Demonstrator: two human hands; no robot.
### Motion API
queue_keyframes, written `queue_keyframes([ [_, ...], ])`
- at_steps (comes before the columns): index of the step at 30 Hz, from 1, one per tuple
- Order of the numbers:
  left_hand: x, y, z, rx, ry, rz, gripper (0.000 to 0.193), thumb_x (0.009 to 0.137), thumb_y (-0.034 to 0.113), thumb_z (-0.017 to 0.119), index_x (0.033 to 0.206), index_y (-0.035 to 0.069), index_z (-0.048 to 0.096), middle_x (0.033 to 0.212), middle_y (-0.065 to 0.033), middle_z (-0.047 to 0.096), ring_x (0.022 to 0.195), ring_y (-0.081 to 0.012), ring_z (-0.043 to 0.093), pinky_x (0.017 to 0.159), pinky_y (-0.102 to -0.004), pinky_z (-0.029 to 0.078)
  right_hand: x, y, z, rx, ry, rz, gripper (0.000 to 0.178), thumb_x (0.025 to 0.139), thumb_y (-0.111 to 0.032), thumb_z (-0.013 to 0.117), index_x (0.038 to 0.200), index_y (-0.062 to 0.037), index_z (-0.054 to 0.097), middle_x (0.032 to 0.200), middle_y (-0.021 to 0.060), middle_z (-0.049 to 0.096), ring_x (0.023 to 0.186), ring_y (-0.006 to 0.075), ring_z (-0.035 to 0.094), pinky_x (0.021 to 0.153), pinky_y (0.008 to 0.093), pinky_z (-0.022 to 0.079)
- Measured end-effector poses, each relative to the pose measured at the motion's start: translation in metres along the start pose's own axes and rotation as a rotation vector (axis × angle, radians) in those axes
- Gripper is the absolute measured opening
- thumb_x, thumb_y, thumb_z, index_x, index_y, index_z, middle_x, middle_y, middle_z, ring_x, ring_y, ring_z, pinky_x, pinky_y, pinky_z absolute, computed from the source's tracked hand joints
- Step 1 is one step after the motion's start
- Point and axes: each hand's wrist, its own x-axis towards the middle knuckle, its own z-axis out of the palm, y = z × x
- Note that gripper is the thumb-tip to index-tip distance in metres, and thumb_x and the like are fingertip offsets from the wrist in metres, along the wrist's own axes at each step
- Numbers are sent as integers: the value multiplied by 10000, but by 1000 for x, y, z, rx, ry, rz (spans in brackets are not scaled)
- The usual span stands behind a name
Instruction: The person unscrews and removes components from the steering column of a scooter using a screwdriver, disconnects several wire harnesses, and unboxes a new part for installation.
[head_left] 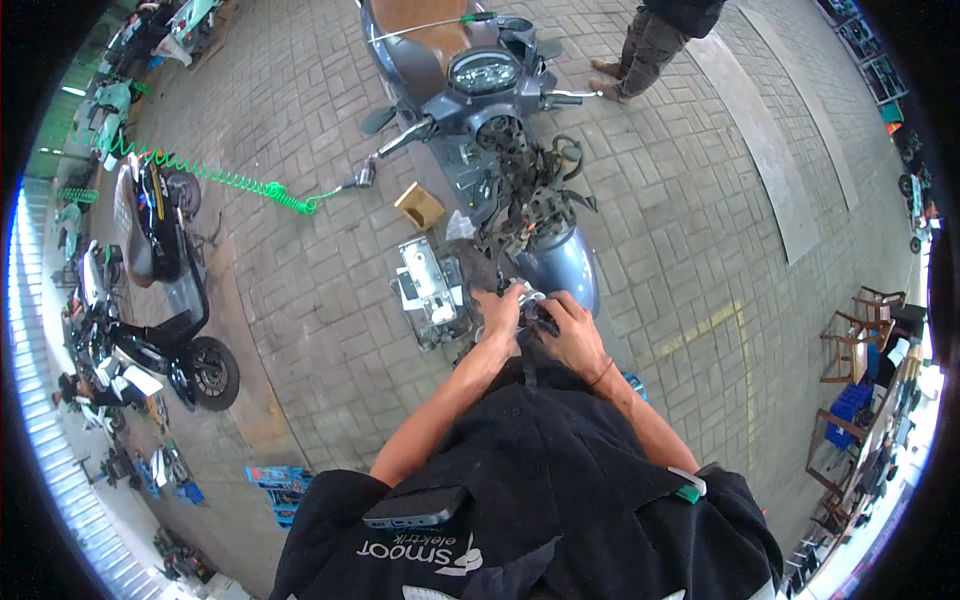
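Close in front of my body, my left hand (499, 312) and my right hand (574, 338) are both closed on a small silvery metal part (531, 295), whose exact kind I cannot make out. My fingers cover much of it, and dark pieces show beneath. Just beyond my right hand curves the blue-grey front fender (568, 262) of a scooter. The scooter's front is stripped, with dark wiring and brackets (535, 190) exposed below its handlebar and round display (484, 72).
Left of my hands lies a silvery metal tray (426, 278) among parts. Beyond it are an open cardboard box (419, 206) and an air tool (364, 174) on a green coiled hose (235, 181). Another scooter (165, 270) stands left; a person (655, 45) stands at far right.
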Motion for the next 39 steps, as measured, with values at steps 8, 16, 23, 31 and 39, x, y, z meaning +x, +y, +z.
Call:
queue_keyframes([
  [8, 3, 20, 25, -104, -71, -111, 1248, 762, 297, 779, 1561, -154, -66, 1607, -412, 99, 1532, -435, 165, 1225, -425, 248, 12, 36, -21, -84, -135, 65, 147, 894, -133, 700, 966, -33, 619, 907, 168, 619, 795, 437, 650, 669, 528, 527],
  [16, 5, 21, 25, -188, -95, -259, 1251, 762, 294, 784, 1577, -117, -71, 1619, -407, 73, 1536, -442, 156, 1214, -449, 277, 21, 58, -19, -105, -228, -103, 173, 845, -72, 709, 991, -33, 625, 935, 152, 619, 773, 415, 651, 666, 506, 538],
  [23, 17, 34, 8, -85, -106, -212, 1270, 740, 299, 787, 1586, -94, -74, 1611, -426, 54, 1518, -449, 208, 1178, -457, 338, 45, 30, -25, -155, -299, -154, 252, 836, -74, 681, 1068, -17, 600, 972, 149, 616, 796, 413, 663, 698, 519, 545],
  [31, 9, 44, -4, -51, -71, -251, 1237, 766, 291, 786, 1580, -104, -56, 1599, -420, 69, 1465, -451, 303, 1095, -445, 435, 39, 29, 10, -167, -268, 63, 208, 852, -113, 744, 911, 5, 583, 865, 213, 652, 819, 447, 660, 681, 517, 518],
  [39, 15, 52, -13, 35, -88, -163, 1230, 781, 300, 776, 1577, -117, -63, 1602, -421, 71, 1510, -467, 195, 1203, -452, 296, 45, 19, 34, -61, -118, 368, 299, 878, -194, 770, 848, 52, 603, 761, 299, 643, 741, 481, 657, 621, 510, 495],
])
